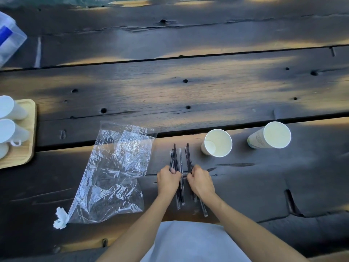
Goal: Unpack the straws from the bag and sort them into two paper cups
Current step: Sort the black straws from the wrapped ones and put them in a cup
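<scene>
Several black straws in clear wrappers [180, 159] lie in a bunch on the dark wooden table, pointing away from me. My left hand [168, 179] is closed on the left group of straws. My right hand [201, 181] is closed on the right group [188, 156], and one wrapped straw lies loose between the hands. The empty clear plastic bag [113, 173] lies flat to the left, with a white tie at its near corner [60, 220]. Two white paper cups stand upright to the right: the nearer cup [217, 142] and the farther right cup [272, 135], both empty.
A wooden tray [24, 148] at the left edge holds several white cups lying on their sides. A clear plastic container with a blue label [9, 38] sits at the far left. Gaps run between the table planks [170, 57].
</scene>
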A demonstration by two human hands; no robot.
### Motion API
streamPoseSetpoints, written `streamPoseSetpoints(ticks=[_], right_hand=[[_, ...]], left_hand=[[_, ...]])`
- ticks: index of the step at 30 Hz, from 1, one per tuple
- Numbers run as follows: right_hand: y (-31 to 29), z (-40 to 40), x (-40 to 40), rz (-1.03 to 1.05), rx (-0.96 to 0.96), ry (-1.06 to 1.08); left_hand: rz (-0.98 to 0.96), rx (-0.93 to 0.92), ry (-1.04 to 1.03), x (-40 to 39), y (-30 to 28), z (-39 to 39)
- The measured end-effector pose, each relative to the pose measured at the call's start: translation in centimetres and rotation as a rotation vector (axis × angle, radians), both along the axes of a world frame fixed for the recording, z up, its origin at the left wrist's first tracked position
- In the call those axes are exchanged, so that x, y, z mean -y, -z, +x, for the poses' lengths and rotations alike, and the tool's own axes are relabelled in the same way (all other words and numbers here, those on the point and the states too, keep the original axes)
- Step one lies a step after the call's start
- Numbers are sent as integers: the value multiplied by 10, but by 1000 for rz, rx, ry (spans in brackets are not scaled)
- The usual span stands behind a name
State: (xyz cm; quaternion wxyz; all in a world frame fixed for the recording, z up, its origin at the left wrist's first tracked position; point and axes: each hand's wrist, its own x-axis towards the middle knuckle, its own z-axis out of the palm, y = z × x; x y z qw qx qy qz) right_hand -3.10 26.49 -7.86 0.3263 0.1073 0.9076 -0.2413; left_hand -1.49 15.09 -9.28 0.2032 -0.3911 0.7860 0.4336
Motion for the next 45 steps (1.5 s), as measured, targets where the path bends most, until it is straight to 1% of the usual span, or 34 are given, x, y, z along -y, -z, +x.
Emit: streamPoseSetpoints(ticks=[4,9,11,13,15,17,19,20,22,24,29,32,34,36,39,41,43,45], right_hand=[[0,2,-7,-71,19,85],[-5,9,-11,-189,-70,142],[-10,13,-5,-252,-100,133],[-15,18,5,-328,-88,87],[-20,23,16,-397,-53,16],[-20,26,25,-427,-33,-40],[-16,27,29,-373,-22,-66],[-14,26,29,-323,-23,-69],[-9,24,29,-209,-48,-61],[-7,20,30,-107,-68,-85],[-1,10,40,122,-47,-276],[1,6,46,160,-22,-298],[0,2,46,136,2,-271],[-2,-1,43,69,11,-212],[-6,-4,38,-97,21,-98],[-10,-4,35,-218,46,-54],[-15,-3,34,-317,79,-58],[-19,0,33,-383,89,-108]], left_hand=[[172,-64,-42,8,-9,7],[376,-112,-175,23,-17,13],[460,-113,-258,25,-18,14],[592,-119,-321,22,-19,14],[694,-137,-313,18,-21,16],[663,-134,-266,19,-21,18],[542,-120,-260,26,-18,20],[506,-116,-291,30,-16,20],[533,-132,-405,39,-14,19],[574,-129,-474,44,-12,19],[553,-98,-477,45,-6,21],[559,-71,-472,43,-8,21],[560,-74,-458,42,-10,20],[549,-89,-435,40,-11,19],[547,-117,-430,37,-12,15],[579,-121,-432,35,-13,11],[640,-130,-402,32,-16,9],[660,-160,-315,31,-20,9]])
